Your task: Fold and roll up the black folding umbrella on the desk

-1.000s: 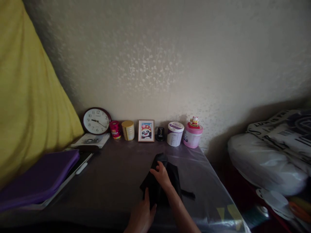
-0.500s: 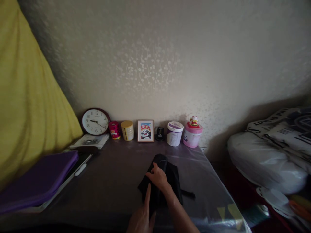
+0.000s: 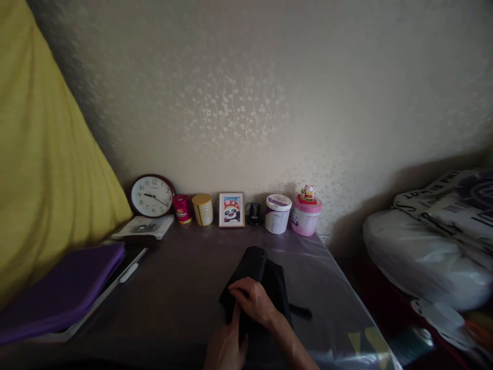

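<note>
A black folded cloth item (image 3: 260,272) with a strap trailing right lies on the dark table (image 3: 177,288) near its front middle. My right hand (image 3: 252,303) rests on top of the black item, fingers curled over its left edge. My left hand (image 3: 227,344) comes up from the bottom edge, its index finger stretched out and pressing the item's near left side, just beside my right hand.
Along the wall stand a round clock (image 3: 151,196), a red can (image 3: 182,208), a yellow can (image 3: 203,209), a framed panda picture (image 3: 231,209), a white tub (image 3: 278,213) and a pink jar (image 3: 305,215). A purple folder (image 3: 65,288) lies left. Bagged bedding (image 3: 423,257) sits right.
My right hand has slid back toward me and to the left over the black item, its fingers curling over the edge. My left hand moved slightly right and stays on the near side.
</note>
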A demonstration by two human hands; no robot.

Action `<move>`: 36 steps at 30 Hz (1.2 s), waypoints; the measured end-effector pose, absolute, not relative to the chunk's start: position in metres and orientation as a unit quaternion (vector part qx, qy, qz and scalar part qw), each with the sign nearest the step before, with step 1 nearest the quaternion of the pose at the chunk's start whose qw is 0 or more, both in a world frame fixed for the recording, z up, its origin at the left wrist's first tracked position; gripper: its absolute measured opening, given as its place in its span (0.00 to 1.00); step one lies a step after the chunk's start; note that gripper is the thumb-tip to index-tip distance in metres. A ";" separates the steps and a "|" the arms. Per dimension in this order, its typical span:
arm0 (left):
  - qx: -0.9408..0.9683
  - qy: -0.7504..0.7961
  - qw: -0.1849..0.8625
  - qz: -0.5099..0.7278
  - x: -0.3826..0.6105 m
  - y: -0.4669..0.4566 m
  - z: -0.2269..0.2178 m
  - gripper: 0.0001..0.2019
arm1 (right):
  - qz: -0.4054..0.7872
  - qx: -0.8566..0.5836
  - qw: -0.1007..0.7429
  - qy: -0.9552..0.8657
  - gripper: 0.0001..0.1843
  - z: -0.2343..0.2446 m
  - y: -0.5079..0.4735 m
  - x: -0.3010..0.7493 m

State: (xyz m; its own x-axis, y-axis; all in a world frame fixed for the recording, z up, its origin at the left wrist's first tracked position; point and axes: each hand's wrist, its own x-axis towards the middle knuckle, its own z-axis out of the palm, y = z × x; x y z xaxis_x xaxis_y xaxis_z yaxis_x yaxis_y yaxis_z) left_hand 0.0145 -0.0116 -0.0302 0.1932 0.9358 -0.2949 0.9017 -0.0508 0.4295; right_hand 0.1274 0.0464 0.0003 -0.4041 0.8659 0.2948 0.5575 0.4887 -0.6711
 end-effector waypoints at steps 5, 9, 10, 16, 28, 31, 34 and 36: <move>0.724 0.637 0.261 0.042 0.014 -0.012 -0.034 0.35 | 0.169 -0.412 0.350 -0.824 0.15 -0.016 0.039 0.142; 0.711 0.647 0.272 0.034 0.016 -0.011 -0.034 0.36 | 0.108 -0.437 0.324 -0.832 0.14 -0.033 0.066 0.150; 0.709 0.649 0.274 0.031 0.016 -0.010 -0.034 0.36 | 0.095 -0.446 0.318 -0.831 0.14 -0.035 0.076 0.152; 0.704 0.649 0.288 0.019 0.014 -0.007 -0.034 0.37 | 0.041 -0.517 0.278 -0.808 0.15 -0.036 0.134 0.165; 0.709 0.649 0.275 0.031 0.015 -0.010 -0.036 0.30 | 0.080 -0.425 0.192 -0.881 0.15 -0.027 0.066 0.117; 0.716 0.636 0.285 0.034 0.013 -0.010 -0.037 0.24 | 0.182 -0.389 0.251 -0.867 0.16 -0.017 0.040 0.120; 0.717 0.637 0.279 0.052 0.011 -0.012 -0.040 0.29 | 0.252 -0.472 0.406 -0.740 0.16 -0.014 0.036 0.150; 0.713 0.638 0.282 0.069 0.009 -0.012 -0.042 0.32 | 0.229 -0.559 0.462 -0.649 0.16 -0.020 0.041 0.178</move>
State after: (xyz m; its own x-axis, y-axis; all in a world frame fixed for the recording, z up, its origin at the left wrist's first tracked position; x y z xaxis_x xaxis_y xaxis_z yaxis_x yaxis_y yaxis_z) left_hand 0.0089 -0.0115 -0.0421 0.1762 0.9487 -0.2624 0.8712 -0.0262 0.4903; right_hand 0.1780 0.0406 -0.0201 0.0532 0.9375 0.3439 0.5139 0.2696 -0.8144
